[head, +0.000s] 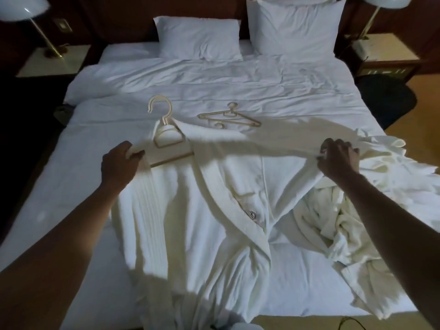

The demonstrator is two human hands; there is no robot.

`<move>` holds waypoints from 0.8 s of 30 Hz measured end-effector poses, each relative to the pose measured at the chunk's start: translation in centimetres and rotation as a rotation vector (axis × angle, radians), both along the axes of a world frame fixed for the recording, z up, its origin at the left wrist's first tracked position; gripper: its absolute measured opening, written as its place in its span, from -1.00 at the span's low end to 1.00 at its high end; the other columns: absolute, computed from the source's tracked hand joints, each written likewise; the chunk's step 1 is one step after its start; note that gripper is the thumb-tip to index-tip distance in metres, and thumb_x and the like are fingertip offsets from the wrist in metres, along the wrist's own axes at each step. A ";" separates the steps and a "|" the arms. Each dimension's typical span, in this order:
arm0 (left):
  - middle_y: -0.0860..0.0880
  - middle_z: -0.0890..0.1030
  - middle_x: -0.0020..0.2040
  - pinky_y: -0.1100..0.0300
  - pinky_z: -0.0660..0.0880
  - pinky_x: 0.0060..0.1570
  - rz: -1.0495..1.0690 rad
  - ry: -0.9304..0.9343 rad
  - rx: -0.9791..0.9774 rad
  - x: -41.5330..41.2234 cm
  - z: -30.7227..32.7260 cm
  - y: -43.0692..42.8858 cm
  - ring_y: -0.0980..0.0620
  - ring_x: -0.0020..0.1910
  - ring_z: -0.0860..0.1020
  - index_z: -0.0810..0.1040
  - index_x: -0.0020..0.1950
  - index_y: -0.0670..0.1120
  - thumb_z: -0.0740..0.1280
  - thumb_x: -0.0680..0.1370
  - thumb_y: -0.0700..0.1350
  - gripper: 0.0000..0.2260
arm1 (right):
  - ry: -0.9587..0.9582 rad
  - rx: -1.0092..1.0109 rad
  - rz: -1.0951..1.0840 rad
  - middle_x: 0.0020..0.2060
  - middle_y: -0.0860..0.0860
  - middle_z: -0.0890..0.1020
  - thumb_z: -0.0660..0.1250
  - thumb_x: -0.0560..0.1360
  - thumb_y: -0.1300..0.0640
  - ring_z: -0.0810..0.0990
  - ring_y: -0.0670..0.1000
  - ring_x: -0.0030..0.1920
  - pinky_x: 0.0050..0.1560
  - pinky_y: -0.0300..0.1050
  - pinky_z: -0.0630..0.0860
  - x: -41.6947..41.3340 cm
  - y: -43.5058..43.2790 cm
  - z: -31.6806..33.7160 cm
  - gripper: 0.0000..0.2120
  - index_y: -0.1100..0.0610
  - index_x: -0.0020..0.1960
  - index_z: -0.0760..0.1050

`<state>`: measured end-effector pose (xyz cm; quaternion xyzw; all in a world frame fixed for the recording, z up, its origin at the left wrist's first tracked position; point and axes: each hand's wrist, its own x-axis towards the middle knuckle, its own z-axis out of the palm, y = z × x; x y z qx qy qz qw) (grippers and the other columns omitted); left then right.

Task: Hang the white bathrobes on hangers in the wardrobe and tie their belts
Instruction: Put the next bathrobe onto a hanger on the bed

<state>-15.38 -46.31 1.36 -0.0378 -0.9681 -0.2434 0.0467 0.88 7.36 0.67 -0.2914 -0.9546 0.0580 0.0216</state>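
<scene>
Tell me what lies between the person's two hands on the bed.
Head view: the white bathrobe stretches from the left hand to the right hand, with the hanger showing at its collar near the left hand.

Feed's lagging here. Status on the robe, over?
Left hand grips one shoulder of bathrobe, right hand the other. Hanger partly inside, on bed. Spare hangers, second robe alongside; nothing blocking.

The bathrobe (pixel 214 186) is thick, matt, ribbed cloth. The hanger (pixel 164 139) in it looks like smooth cream plastic. The bed (pixel 214 79) sheets are thin, creased, matt cotton-like cloth
</scene>
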 end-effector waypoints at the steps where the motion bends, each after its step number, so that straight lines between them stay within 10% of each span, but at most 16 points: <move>1: -0.07 0.45 -0.31 0.02 0.33 -0.19 -0.031 0.018 0.012 0.6 0.4 0.8 -0.32 -0.15 0.55 0.32 -0.22 -0.13 0.42 0.56 0.03 -0.64 | 0.065 -0.083 0.012 0.06 0.18 0.58 0.43 0.34 0.16 0.52 0.27 0.15 0.19 0.17 0.42 0.0 -1.1 -0.4 -0.70 0.07 0.05 0.51; 7: 0.00 0.59 -0.23 0.10 0.37 -0.20 -0.269 0.016 0.005 5.2 3.8 7.4 -0.18 -0.07 0.60 0.44 -0.13 -0.05 0.41 0.54 0.20 -0.65 | 0.178 -0.354 0.543 0.35 0.09 0.50 0.44 0.40 -0.29 0.43 0.16 0.35 0.35 0.15 0.36 -4.1 -13.9 2.0 -0.22 0.04 0.48 0.31; 13: 0.06 0.62 -0.22 0.05 0.47 -0.12 -0.281 -0.115 -0.006 6.8 6.4 7.1 -0.05 -0.11 0.60 0.52 -0.11 -0.06 0.45 0.50 0.19 -0.67 | 0.179 -0.531 0.510 -0.19 0.05 0.61 0.33 0.60 -0.13 0.60 0.23 -0.07 -0.18 -0.05 0.36 -5.7 -19.3 2.8 -0.75 0.01 -0.09 0.40; 17: 0.08 0.63 -0.19 0.12 0.49 -0.14 -0.205 -0.214 0.106 7.0 6.3 2.2 0.10 -0.16 0.59 0.59 -0.07 -0.01 0.56 0.40 0.19 -0.67 | 0.247 -0.499 0.589 -0.18 0.06 0.63 0.33 0.58 -0.17 0.60 0.26 -0.08 -0.14 0.01 0.44 -6.4 -21.1 4.0 -0.76 -0.03 -0.07 0.37; 21: 0.11 0.73 0.08 0.01 0.53 0.29 -0.072 -0.552 0.486 10.1 3.2 -5.3 0.12 0.09 0.67 0.64 0.20 0.05 0.60 0.37 0.18 -0.54 | 0.354 -0.501 0.584 -0.15 0.07 0.64 0.36 0.57 -0.16 0.58 0.21 -0.07 -0.15 0.01 0.42 -7.9 -22.4 5.8 -0.71 0.07 -0.02 0.47; 24: 0.04 0.72 0.11 -0.03 0.54 0.27 0.006 -0.813 0.396 14.9 -0.8 -10.6 0.03 0.10 0.68 0.68 0.22 -0.02 0.55 0.33 0.35 -0.39 | 0.402 -0.520 0.577 -0.16 0.00 0.60 0.40 0.56 -0.08 0.56 0.15 -0.09 -0.16 -0.06 0.34 -8.1 -23.4 6.7 -0.76 0.08 0.03 0.50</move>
